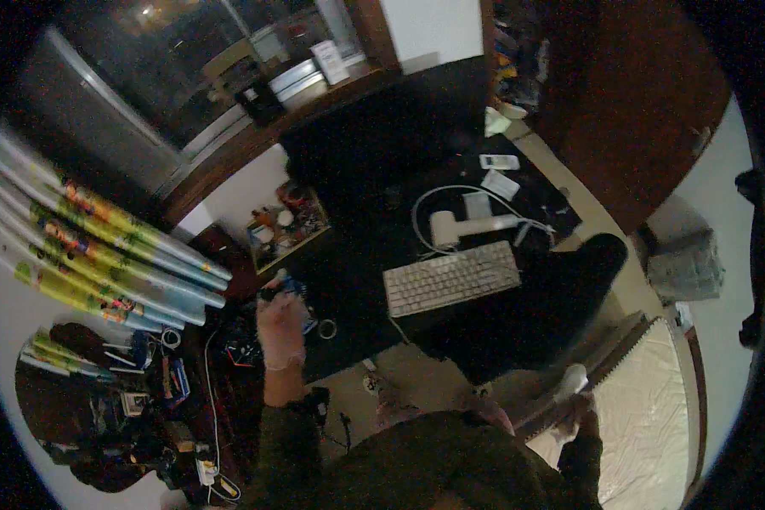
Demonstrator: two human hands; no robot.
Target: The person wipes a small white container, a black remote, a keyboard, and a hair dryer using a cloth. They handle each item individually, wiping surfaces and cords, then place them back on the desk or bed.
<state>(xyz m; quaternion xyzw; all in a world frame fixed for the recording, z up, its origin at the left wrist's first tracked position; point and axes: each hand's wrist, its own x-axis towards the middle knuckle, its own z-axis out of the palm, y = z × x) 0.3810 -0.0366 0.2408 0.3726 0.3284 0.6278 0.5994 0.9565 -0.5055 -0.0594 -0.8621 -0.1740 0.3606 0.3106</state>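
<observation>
My left hand (282,331) reaches over the left part of the dark desk, its fingers on or just above a small blue-and-white item (303,290); whether it grips anything cannot be told. A roll of tape (326,329) lies to the right of that hand. Low at the right, my right hand (568,421) is shut on a whitish, rounded object (572,380), blurred, beside the bed's edge. Between and beyond the hands, a white keyboard (452,278) lies on the desk, with a white hair dryer (449,227) and its looped cord behind it.
An open box of small items (293,245) stands at the desk's back left. A white remote control (499,162) and papers (500,184) lie farther back. Patterned curtains (102,248) hang at left above a cluttered dark surface. A pale mattress (644,408) is at right; a plastic bag (685,268) lies beyond.
</observation>
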